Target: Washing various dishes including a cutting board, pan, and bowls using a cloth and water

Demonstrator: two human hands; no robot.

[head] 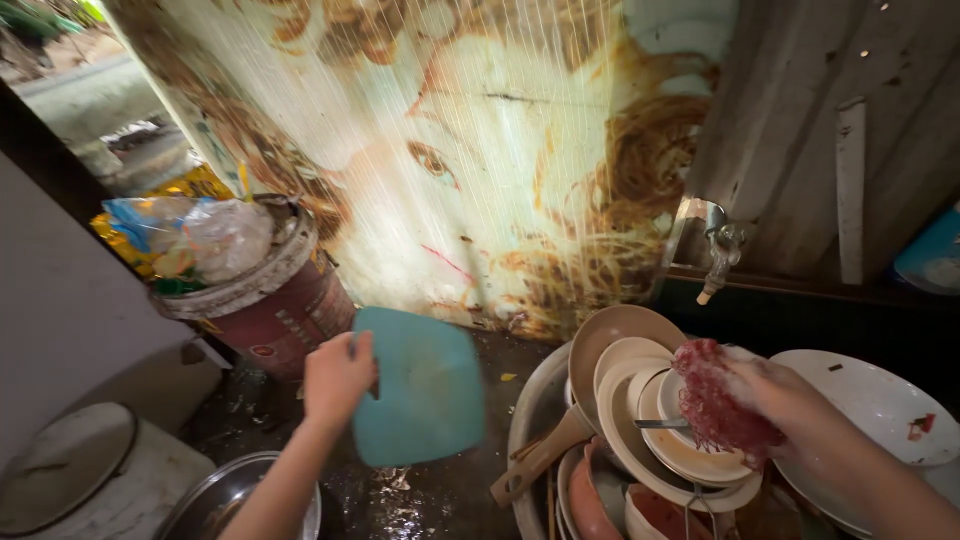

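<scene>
My left hand (338,378) grips the edge of a teal plastic plate (422,398) and holds it up over the wet floor, left of a basin. My right hand (775,392) is closed on a red mesh scrubber (712,400) above a stack of beige and white plates (650,440). The plates stand on edge in a metal basin (530,420) together with a spoon and a wooden-handled utensil (535,462).
A brown bucket (285,300) stuffed with plastic rubbish stands at the left. A water tap (720,255) sticks out of the wall above the basin. White dishes (880,400) lie at the right. A metal bowl (215,500) and a white lidded container (90,480) sit at bottom left.
</scene>
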